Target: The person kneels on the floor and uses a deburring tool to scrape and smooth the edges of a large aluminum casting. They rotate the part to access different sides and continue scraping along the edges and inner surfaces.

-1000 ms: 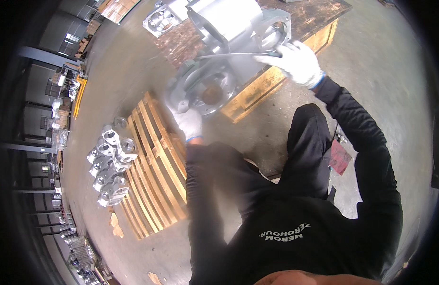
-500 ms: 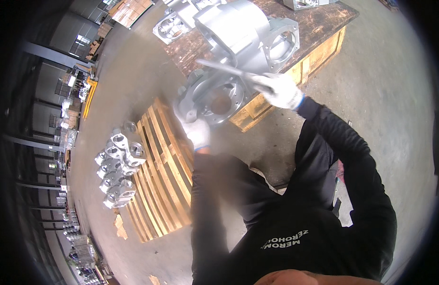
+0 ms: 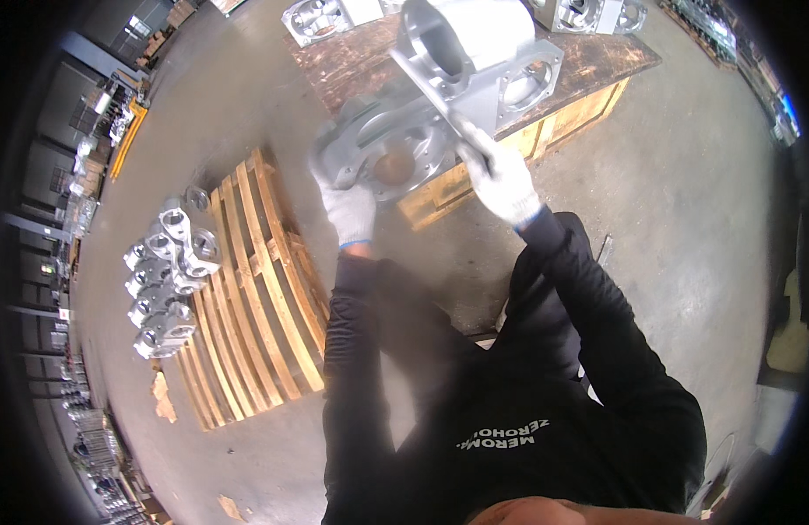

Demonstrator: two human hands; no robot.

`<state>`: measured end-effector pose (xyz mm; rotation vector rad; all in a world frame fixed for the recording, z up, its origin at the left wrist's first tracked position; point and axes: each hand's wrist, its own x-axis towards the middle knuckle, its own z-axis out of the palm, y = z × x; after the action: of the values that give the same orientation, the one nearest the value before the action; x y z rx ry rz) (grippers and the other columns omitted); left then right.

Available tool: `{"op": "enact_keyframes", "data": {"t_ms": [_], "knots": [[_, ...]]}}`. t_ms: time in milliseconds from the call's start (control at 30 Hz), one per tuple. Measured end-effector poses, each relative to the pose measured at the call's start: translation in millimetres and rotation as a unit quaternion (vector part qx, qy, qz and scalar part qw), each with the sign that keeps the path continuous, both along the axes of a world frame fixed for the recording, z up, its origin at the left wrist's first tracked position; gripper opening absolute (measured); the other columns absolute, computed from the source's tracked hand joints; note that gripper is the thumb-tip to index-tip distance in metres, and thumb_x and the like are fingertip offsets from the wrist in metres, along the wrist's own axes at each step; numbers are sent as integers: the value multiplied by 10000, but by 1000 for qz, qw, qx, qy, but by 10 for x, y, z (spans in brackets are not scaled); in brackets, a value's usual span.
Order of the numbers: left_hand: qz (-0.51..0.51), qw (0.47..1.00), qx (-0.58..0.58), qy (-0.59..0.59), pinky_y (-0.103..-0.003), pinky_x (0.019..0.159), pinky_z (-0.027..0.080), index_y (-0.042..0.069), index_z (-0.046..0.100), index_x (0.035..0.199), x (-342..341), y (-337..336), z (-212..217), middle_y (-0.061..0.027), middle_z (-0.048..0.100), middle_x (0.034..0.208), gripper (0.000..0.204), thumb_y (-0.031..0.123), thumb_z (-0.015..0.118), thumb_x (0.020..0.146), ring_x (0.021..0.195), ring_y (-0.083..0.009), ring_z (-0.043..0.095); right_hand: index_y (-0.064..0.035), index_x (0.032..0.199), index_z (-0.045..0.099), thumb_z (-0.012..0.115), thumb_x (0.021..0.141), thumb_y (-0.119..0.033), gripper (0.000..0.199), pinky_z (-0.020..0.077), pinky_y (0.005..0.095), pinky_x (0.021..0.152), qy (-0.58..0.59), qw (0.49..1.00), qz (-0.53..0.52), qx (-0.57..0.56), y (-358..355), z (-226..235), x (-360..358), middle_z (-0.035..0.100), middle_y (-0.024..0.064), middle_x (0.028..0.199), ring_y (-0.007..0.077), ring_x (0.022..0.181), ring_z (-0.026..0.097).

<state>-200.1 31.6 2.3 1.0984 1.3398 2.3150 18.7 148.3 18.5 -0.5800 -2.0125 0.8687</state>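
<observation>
A large silver metal casting, with a wide cylinder and flanges with round openings, rests at the near edge of a worn wooden workbench. My left hand, in a white knit glove, is closed on the casting's near left rim; its fingertips are partly hidden there. In my right hand, also gloved, is a long, narrow grey file. The file slants up and left across the front of the casting's cylinder. Whether its far part touches the metal I cannot tell.
Smaller silver castings stand at the bench's far left, others at its far right. Left of me a slatted wooden pallet lies on the concrete floor, with several castings grouped along its left side. Torn cardboard lies nearby.
My right hand has moved down slightly and the file has swung from nearly level to a steep slant. My left hand stays at the casting's rim. The whole view has shifted.
</observation>
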Motion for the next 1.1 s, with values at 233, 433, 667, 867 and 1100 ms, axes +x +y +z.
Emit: {"op": "enact_keyframes", "data": {"t_ms": [233,433,667,867,1100], "knots": [[152,974,-137,101,-346,1159,439,68,388,1579,0,10,3,-109,504,1526,803,-171,614,847,1416,-235,493,-66,1502,571,587,1056,-61,447,535,283,947,-37,999,-1,-23,-210,61,-135,713,210,1296,187,1125,725],[169,965,-195,51,-334,1130,455,94,346,1621,56,-37,23,-135,558,1521,835,-164,536,850,1399,-245,544,-156,1539,543,599,1030,-73,518,576,373,886,-48,996,-48,64,-378,133,-294,718,225,1258,346,1030,730],[119,972,-200,-29,-366,1072,499,147,353,1631,106,-84,130,-190,648,1401,820,-44,675,902,1284,-316,644,-244,1533,558,624,1047,-160,498,594,400,739,14,997,-12,72,-501,160,-399,735,247,1114,425,829,733],[142,964,-225,-11,-394,1034,519,143,379,1615,99,-104,143,-243,670,1350,843,66,761,867,1239,-351,667,-169,1537,557,613,1058,-131,484,590,375,833,23,998,28,48,-629,254,-543,755,219,1134,297,904,784],[146,971,-191,14,-374,1065,506,176,328,1653,67,-106,67,-262,638,1407,943,55,753,819,1295,-363,642,-53,1538,529,574,1056,-43,485,517,346,1004,-94,995,16,27,-773,299,-564,685,225,1347,279,1216,685]]}}
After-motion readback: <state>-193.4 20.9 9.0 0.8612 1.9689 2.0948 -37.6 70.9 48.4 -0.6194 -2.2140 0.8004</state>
